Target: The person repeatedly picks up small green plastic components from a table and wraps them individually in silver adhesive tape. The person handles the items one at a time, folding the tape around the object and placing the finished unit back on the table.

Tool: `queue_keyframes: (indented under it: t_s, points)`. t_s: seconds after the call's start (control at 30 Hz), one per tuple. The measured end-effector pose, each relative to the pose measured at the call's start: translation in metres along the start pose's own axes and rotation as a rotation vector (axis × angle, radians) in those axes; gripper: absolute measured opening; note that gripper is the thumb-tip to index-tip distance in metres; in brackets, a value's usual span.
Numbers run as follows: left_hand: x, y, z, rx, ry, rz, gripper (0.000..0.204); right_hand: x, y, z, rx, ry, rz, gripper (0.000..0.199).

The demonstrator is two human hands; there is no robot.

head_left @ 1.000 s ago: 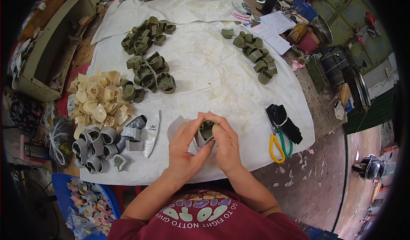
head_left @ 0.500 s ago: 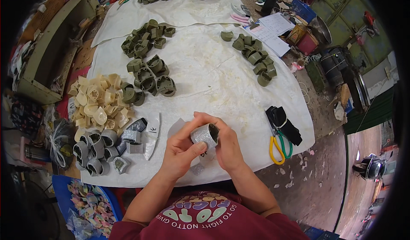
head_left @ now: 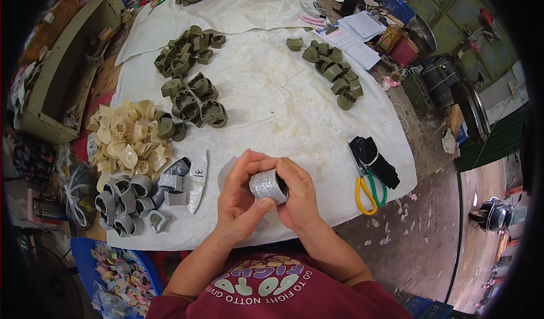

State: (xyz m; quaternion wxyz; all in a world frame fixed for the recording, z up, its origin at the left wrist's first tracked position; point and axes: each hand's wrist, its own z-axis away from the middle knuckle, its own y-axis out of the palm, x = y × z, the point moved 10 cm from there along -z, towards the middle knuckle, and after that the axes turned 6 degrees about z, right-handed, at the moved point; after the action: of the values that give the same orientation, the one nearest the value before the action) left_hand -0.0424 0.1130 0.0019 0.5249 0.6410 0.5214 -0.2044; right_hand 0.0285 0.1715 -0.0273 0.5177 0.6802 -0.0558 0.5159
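Both hands are clasping a silver glittery heel block (head_left: 267, 185) at the table's near edge: the left hand (head_left: 242, 200) is wrapping its fingers around the block from nine o'clock, the right hand (head_left: 298, 194) is pressing it from three o'clock. Silver-covered blocks (head_left: 126, 200) are lying at nine o'clock, scissors (head_left: 368, 189) at three o'clock. Cream blocks (head_left: 124, 140) and olive blocks (head_left: 192, 100) are sitting toward eleven o'clock on the white cloth (head_left: 272, 103).
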Motion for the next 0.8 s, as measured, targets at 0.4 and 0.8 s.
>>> queue_keyframes:
  t_s: [0.4, 0.8]
  points:
    - [0.007, -0.013, -0.003, -0.116, -0.054, 0.034, 0.082, -0.002, 0.003, -0.007, 0.122, 0.015, 0.008, 0.024]
    - [0.012, -0.020, 0.001, -0.193, -0.057, 0.298, 0.072, 0.022, 0.019, 0.000, 0.192, -0.223, 0.351, 0.053]
